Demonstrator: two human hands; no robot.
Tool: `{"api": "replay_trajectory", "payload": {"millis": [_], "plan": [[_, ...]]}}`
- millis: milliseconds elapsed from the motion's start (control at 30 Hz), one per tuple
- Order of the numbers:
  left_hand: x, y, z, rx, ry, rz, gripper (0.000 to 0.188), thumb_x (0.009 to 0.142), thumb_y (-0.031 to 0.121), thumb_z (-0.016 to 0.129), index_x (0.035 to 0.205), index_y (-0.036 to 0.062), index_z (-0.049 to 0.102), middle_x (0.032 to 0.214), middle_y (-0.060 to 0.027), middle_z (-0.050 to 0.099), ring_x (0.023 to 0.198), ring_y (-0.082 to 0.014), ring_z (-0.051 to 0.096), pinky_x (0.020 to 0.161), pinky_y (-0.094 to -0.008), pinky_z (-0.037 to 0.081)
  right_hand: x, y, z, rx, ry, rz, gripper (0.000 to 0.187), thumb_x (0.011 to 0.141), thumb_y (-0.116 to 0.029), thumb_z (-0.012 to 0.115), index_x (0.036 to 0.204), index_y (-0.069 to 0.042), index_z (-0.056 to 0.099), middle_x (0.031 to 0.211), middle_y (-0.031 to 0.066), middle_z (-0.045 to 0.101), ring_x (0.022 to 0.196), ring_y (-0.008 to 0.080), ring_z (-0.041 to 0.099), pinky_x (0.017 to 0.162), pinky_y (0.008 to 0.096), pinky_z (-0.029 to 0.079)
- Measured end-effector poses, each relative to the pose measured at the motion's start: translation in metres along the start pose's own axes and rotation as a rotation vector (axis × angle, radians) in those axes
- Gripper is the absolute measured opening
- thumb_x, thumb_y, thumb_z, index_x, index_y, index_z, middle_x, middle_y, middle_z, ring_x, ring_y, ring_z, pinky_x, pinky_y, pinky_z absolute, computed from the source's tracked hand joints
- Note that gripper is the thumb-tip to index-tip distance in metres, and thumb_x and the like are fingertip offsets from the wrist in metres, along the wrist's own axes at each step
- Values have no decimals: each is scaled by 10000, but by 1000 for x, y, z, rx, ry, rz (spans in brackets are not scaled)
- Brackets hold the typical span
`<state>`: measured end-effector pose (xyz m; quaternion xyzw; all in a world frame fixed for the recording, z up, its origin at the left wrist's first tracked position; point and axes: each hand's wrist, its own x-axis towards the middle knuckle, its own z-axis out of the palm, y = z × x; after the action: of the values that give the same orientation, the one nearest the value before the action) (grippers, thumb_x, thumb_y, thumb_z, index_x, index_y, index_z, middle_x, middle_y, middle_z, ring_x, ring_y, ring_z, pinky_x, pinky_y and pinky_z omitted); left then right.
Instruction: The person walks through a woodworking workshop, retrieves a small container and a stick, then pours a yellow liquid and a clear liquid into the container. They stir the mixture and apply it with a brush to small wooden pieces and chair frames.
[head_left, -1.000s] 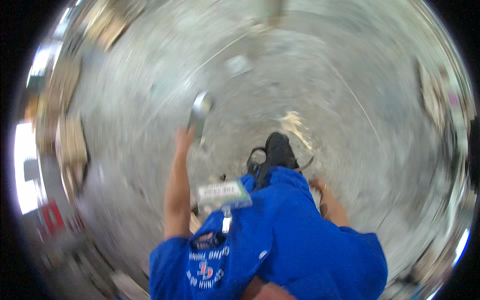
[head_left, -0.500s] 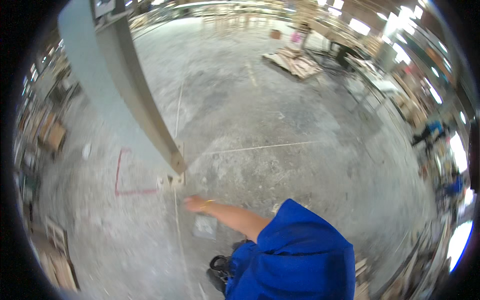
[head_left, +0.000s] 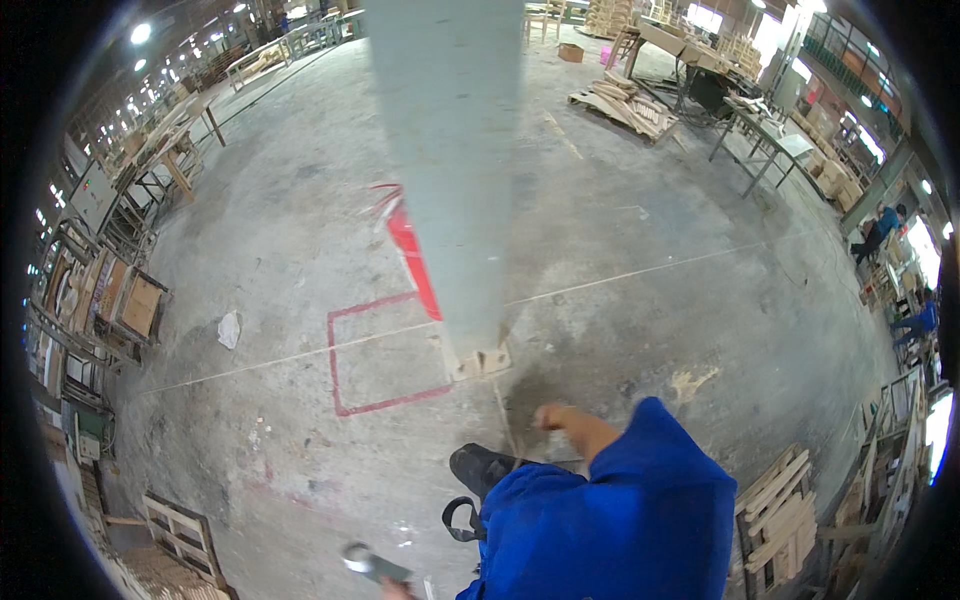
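My right hand (head_left: 552, 416) hangs in front of me over the concrete floor, its forearm coming out of a blue sleeve (head_left: 660, 450). The fingers are blurred, and nothing shows plainly in them. At the lower edge, part of my left hand (head_left: 396, 590) is closed on a dark grey tool with a pale round end (head_left: 357, 553); its kind is unclear. A pale grey steel column (head_left: 450, 170) rises just ahead, bolted to the floor by a base plate (head_left: 482, 362). My dark shoe (head_left: 482, 468) and a black strap loop (head_left: 462, 520) show beside my blue clothing.
Behind the column's left side stands a partly hidden red object (head_left: 415, 262), by a red floor outline (head_left: 335, 362). Stacked wood pieces (head_left: 778, 515) lie at right, and a wooden frame (head_left: 183, 535) at lower left. A table (head_left: 765, 140) and a person (head_left: 880, 232) are farther right.
The view has turned left, so the column now stands upright mid-view and the red object shows. My right hand appears farther right, and the left hand with its tool has come into view.
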<state>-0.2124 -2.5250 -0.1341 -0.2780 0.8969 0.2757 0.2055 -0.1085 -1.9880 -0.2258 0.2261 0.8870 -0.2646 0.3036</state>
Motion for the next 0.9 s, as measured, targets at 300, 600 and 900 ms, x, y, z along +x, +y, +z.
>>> {"api": "replay_trajectory", "payload": {"millis": [300,600,900], "plan": [[310,113,-228,-712,414,-59,357,843,300,620,932,-44,581,722,-130,602,584,-213,574,532,-341,483,121,-167,-56,200,36,174,210,794,-255,621,845,-56,660,863,123,672,752,260,630,663,378,481],[417,106,-213,-248,-190,-599,364,836,372,539,732,45,660,732,-153,661,716,-308,636,657,-408,486,511,-865,-175,440,73,-675,339,831,-323,570,896,1,645,796,65,664,701,156,596,619,297,455],[730,163,-390,-87,-168,-488,291,810,306,533,790,52,674,805,-163,667,755,-309,645,639,-401,496,668,-1158,-205,754,-131,-388,285,850,-289,559,932,-28,638,761,27,639,649,107,576,553,252,424]]}}
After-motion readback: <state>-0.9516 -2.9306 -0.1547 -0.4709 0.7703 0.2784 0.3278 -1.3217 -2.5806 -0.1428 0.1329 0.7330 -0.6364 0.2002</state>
